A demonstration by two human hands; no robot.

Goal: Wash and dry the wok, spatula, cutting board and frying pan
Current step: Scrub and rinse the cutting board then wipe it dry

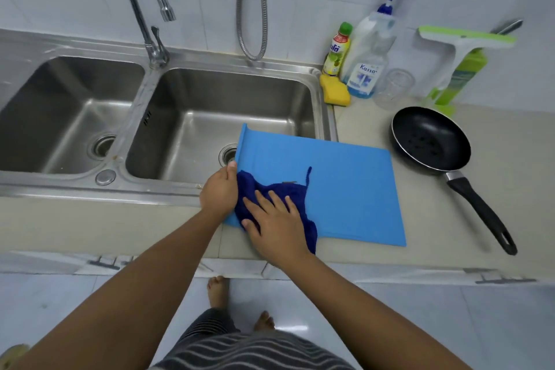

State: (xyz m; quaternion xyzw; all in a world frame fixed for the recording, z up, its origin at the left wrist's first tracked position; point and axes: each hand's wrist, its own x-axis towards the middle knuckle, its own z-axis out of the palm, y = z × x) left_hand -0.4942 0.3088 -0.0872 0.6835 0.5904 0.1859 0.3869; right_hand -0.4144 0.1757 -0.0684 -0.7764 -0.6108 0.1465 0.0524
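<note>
A light blue cutting board [345,189] lies flat on the counter, its left end jutting over the right sink basin. My left hand [219,189] grips the board's left edge, thumb on top. My right hand [276,228] presses a dark blue cloth [279,192] flat onto the board's near left corner, fingers spread. A black frying pan [429,141] sits on the counter right of the board, its black handle pointing toward the front right. No wok or spatula is in view.
A steel double sink [150,75] with a tall tap [141,0] fills the left. Behind the board stand a yellow sponge [335,90], two soap bottles [366,48], a clear glass [393,87] and a green squeegee [459,60]. The counter's front edge runs just below my hands.
</note>
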